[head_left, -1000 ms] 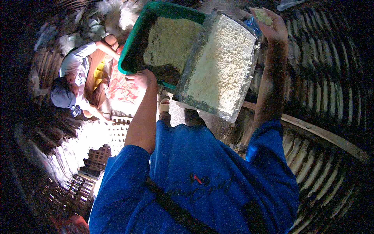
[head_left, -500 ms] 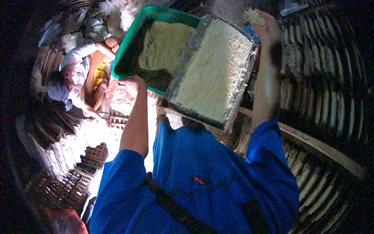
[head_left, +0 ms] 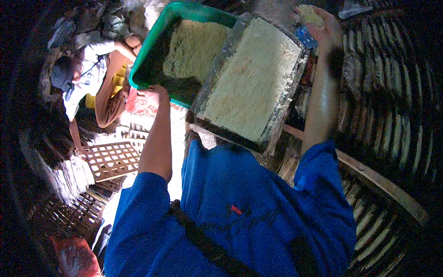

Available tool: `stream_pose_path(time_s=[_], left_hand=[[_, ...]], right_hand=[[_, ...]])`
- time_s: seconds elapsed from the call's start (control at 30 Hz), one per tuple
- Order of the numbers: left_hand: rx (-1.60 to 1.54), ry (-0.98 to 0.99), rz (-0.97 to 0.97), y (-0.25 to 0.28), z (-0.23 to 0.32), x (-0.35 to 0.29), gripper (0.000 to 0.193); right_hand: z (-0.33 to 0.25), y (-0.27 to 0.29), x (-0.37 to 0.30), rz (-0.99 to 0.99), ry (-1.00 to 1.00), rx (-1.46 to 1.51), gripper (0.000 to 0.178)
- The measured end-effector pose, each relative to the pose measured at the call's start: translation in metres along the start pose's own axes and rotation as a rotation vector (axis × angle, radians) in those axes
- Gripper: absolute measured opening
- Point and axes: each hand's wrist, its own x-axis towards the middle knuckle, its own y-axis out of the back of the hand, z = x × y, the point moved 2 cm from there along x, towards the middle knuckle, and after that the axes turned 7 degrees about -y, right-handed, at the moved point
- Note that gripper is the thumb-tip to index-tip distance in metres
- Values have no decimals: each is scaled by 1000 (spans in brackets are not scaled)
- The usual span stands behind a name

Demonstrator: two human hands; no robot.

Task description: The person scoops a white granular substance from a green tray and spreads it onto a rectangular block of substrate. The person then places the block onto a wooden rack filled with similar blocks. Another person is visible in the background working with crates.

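Observation:
My left hand (head_left: 156, 95) is closed on the near rim of a green plastic tub (head_left: 134, 76), close to its left corner. Inside the tub lies a heap of pale, crumbly meal (head_left: 196, 48). To its right, a dark rectangular tray (head_left: 228, 131) is filled with a flat layer of similar pale meal (head_left: 251, 83). Beyond the tray's far right corner, my right hand (head_left: 325, 30) is cupped around a handful of the crumbly meal (head_left: 310, 15). Something blue and shiny (head_left: 305, 37) sits just below that hand.
A seated person (head_left: 90, 76) at the left holds a brown lattice tray (head_left: 113, 159) over stacked pale sheets (head_left: 71, 180). Rows of upright slats (head_left: 374, 92) fill the right side, with a wooden rail (head_left: 383, 180) below them. A red plastic bag (head_left: 76, 258) lies lower left.
The seated person has brought a lattice tray into sight, and their head has shifted. My hands keep their places, while the whole view has moved slightly.

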Motion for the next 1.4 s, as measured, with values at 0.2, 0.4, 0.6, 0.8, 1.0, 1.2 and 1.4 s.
stream_pose_path(time_s=[0.2, 0.4, 0.6, 0.8, 1.0, 1.2, 1.4], left_hand=[[-67, -15, -28, 1, 2, -1, 53], [-45, -32, -44, -7, -8, 3, 53], [-77, 0, -90, -10, 2, 2, 52], [-56, 82, -112, 3, 7, -1, 51], [-95, 36, -73, 12, 19, -7, 53], [64, -94, -182, -39, -30, 16, 71], [-32, 85, -197, 20, 13, 1, 70]], right_hand=[[-9, -2, 2, 32, 14, -56, 30], [0, -2, -12, 39, 31, -72, 32], [-21, -14, -27, 152, 105, -191, 35], [23, -63, -96, 550, 232, -1213, 37], [28, -83, -140, 759, 201, -1589, 40], [4, -17, -163, 457, 264, -850, 41], [59, -82, -144, 992, 219, -537, 37]])
